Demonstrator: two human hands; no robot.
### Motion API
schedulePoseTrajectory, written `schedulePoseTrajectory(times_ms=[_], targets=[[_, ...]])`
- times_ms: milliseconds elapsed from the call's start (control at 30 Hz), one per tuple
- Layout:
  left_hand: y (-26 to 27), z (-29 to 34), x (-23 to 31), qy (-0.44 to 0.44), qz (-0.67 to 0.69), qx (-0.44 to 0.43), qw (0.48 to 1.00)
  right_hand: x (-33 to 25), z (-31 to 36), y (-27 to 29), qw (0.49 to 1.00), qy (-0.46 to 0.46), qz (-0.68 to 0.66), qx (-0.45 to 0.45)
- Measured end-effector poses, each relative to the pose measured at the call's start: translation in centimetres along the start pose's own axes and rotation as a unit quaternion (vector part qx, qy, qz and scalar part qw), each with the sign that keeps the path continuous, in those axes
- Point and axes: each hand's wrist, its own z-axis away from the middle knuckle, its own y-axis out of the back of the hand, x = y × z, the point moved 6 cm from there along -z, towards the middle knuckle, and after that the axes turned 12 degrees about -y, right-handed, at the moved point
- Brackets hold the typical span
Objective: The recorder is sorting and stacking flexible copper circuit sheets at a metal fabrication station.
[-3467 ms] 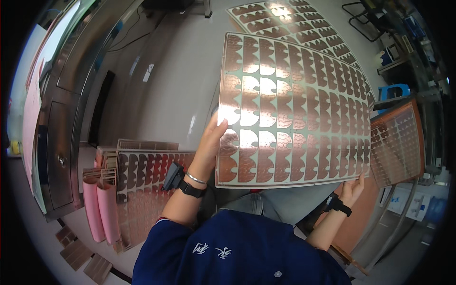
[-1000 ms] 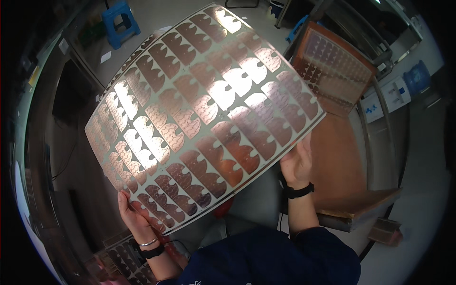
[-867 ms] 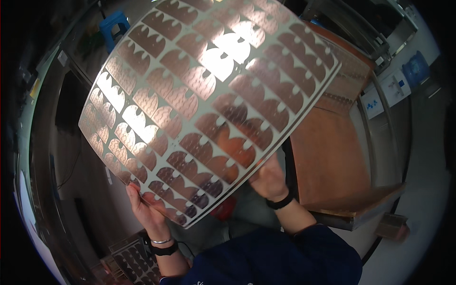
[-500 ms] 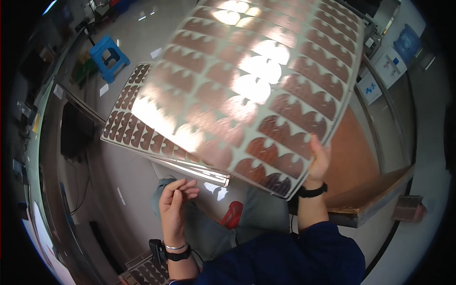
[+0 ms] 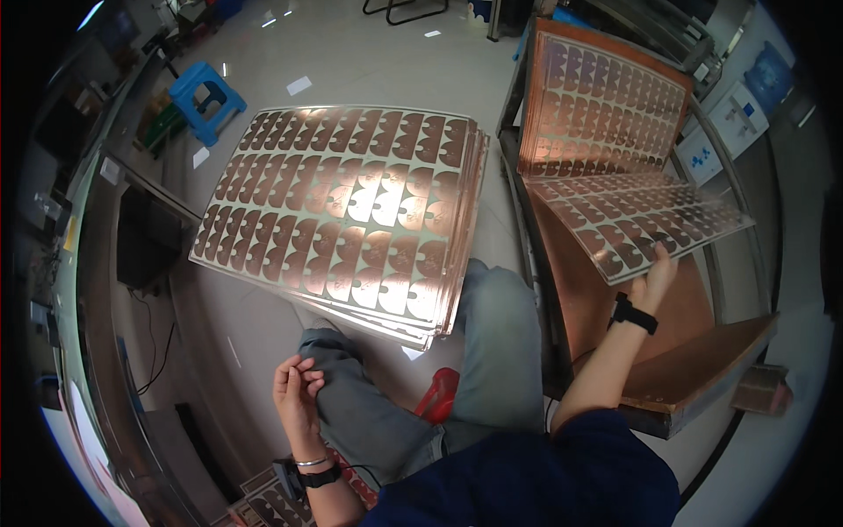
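My right hand grips the near edge of a thin copper-patterned panel, tilted over the brown wooden rack at the right. Its far edge meets the foot of a similar upright panel, which leans against the rack's back. To the left, a stack of panels with rows of copper scalloped shapes on pale green lies in front of my knees; what supports it is hidden. My left hand is over my left thigh, its fingers loosely curled and apart, with nothing in them.
A blue plastic stool stands at the far left, beyond the stack. More patterned panels lie at the lower left, beside my left forearm. A red object is on the floor between my legs. The rack's wooden ledge juts out near my right elbow.
My right hand has carried the panel from above the stack to the right, into the rack, uncovering the stack and the upright panel. My left hand has dropped slightly lower and left.
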Motion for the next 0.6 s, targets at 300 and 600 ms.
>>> schedulePoseTrajectory(times_ms=[300,600], targets=[[0.7,-0.5,-0.3,0.017,-0.017,0.028,0.999,1.4,-9.1,-5.4,0.990,-0.097,0.051,-0.093],[0.2,-0.8,-0.6,0.002,-0.051,0.059,0.997,11.1,-8.1,-23.6,0.834,-0.004,0.373,-0.406]])
